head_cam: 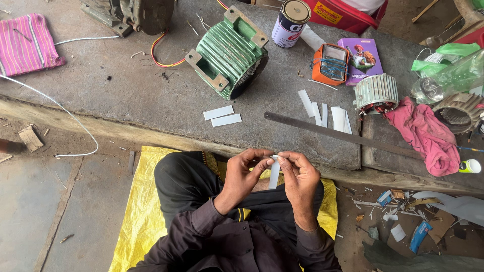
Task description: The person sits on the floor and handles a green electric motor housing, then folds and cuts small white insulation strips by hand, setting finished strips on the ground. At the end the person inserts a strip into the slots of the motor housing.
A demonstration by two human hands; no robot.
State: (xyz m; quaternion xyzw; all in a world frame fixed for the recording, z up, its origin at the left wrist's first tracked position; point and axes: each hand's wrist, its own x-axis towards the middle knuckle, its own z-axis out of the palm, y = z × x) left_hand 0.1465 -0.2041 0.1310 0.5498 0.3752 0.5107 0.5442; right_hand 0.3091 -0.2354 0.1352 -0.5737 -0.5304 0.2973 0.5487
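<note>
Head view: one white strip point(274, 176) between two hands' fingers point(266, 162), seemingly pinched.

Motor housing point(229, 50) left of meter point(330, 63)

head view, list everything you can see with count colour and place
motor housing: 1, green, ribbed, on the stone slab, centre top
small ribbed housing: 1, pale green, on the slab to the right
tin can: 1, white and dark, top centre
meter: 1, orange, beside the can
booklet: 1, purple, right of the meter
metal strip: 1, grey, long, along the slab's front edge
cut strips: 2, white, flat on the slab; more by the metal strip
rag: 1, pink, right
striped cloth: 1, pink, top left
sheet: 1, yellow, under the seated person
held strip: 1, white, hanging between both hands
left hand: fingers pinch the strip's top
right hand: fingers pinch the same end
</note>
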